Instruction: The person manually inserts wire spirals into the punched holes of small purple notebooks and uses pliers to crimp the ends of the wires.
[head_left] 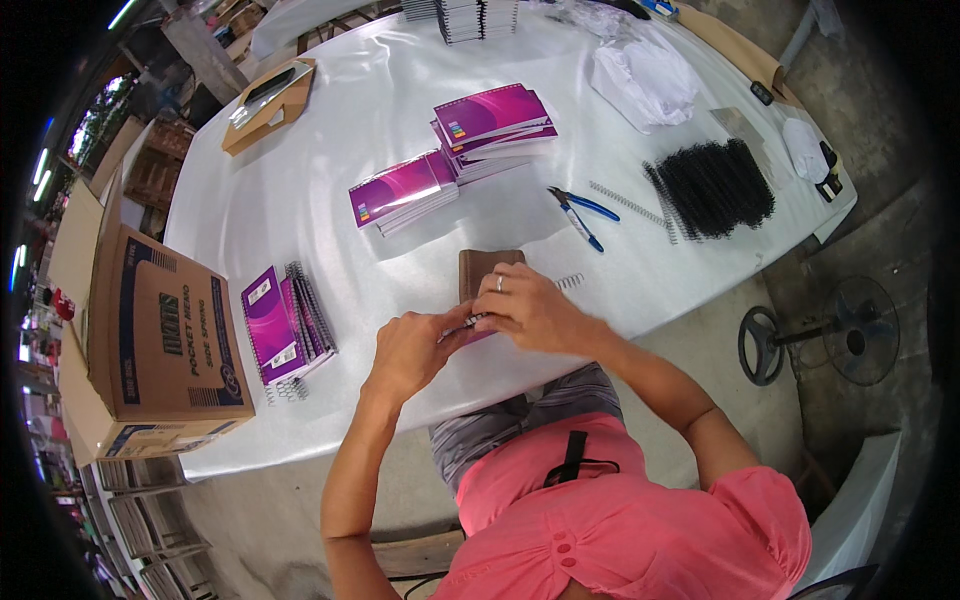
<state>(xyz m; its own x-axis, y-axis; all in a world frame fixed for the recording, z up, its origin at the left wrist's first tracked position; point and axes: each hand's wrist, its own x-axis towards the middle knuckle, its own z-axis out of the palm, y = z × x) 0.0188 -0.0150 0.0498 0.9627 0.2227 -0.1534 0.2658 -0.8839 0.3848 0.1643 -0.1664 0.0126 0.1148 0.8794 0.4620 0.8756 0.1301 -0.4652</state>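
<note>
At the near edge of the table, both hands come together over a small purple notebook [484,337], which they mostly hide. My left hand [412,348] is closed, pinching the notebook at its left end. Fingers bent, my right hand [532,308] grips along the binding edge; a ring is on one finger. A dark spiral binding coil [570,281] sticks out beyond the right hand, and a bit of it shows between the fingertips. Just behind the hands lies a brown block [484,264].
Purple notebooks [402,190] are stacked ahead. Cutting pliers [580,214] with blue handles lie right of them, near a pile of black coils [712,188]. Coil-bound notebooks [285,325] sit left, beside a cardboard box [170,330]. A fan [858,330] stands off the table's right edge.
</note>
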